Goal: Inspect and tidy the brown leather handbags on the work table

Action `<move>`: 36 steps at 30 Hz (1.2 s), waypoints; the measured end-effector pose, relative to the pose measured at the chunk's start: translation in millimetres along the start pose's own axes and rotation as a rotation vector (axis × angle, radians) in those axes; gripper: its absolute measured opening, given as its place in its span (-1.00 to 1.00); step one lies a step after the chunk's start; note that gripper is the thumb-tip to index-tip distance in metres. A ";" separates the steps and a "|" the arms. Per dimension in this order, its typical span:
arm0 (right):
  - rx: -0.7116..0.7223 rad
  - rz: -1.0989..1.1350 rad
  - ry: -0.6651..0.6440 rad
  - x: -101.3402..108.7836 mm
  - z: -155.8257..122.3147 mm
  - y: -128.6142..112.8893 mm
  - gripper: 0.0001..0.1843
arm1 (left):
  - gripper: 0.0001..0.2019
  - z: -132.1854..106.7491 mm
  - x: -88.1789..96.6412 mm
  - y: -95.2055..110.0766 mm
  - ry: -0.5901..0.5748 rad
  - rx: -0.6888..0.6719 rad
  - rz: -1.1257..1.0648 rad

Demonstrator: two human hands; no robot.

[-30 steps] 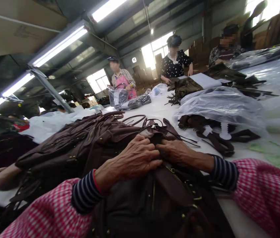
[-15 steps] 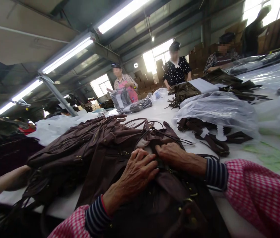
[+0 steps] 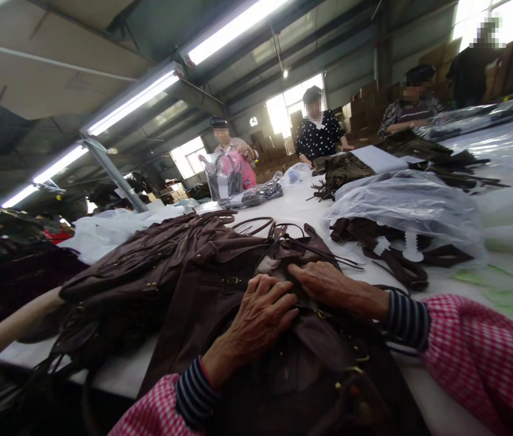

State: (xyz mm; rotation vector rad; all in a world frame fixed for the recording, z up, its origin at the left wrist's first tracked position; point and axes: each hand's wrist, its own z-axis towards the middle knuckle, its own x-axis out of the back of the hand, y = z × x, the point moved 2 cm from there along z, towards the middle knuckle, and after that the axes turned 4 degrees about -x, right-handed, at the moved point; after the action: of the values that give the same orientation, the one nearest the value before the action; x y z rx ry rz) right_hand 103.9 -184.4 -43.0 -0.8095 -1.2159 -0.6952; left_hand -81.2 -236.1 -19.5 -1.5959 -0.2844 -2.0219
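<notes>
A dark brown leather handbag (image 3: 220, 284) with thin straps and brass studs lies on the white table (image 3: 292, 206) right in front of me. My left hand (image 3: 260, 315) rests on top of it, fingers bent and pressing into the leather near the bag's opening. My right hand (image 3: 324, 284) lies just beside it, fingers curled down onto the same spot. Whether either hand pinches a strap or a flap is hidden by the knuckles. More brown bags are piled to the left of this one.
A clear plastic bag (image 3: 401, 203) covers dark straps at right. Three people stand at the far side of the table, one holding a bagged item (image 3: 226, 175). Another person's bare forearm (image 3: 6, 330) reaches in from the left edge. Olive bags (image 3: 342, 169) lie further back.
My left hand slid back along the bag, toward me and slightly lower in view. My view tipped a little. The person in pink raised the plastic-wrapped item higher.
</notes>
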 end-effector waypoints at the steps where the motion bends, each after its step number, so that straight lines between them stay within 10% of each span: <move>1: 0.002 0.018 -0.007 1.2 -0.5 1.2 -0.73 | -0.78 0.6 0.5 0.0 -0.003 0.000 -0.002; 12: 0.229 0.877 -0.092 4.9 -19.5 17.9 -0.78 | -0.70 17.0 5.6 -5.3 -0.060 0.031 -0.157; 17: 0.100 1.311 -0.185 -4.2 -17.9 17.8 -0.71 | -0.74 36.9 7.9 -9.2 -0.110 0.220 -0.236; 24: 0.020 1.334 -0.072 1.3 -18.0 12.8 -0.63 | -0.92 60.5 13.6 -19.7 -0.286 0.400 -0.365; 36: 0.084 0.753 0.200 31.9 -33.5 11.2 -0.78 | -0.79 37.0 -19.6 -34.0 -0.080 0.328 -0.422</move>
State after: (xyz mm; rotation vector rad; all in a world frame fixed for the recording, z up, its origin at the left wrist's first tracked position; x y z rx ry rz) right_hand 137.6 -207.5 -18.5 -1.0126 -0.6709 -0.1002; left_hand -65.6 -184.5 -22.3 -1.4966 -1.0013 -2.0709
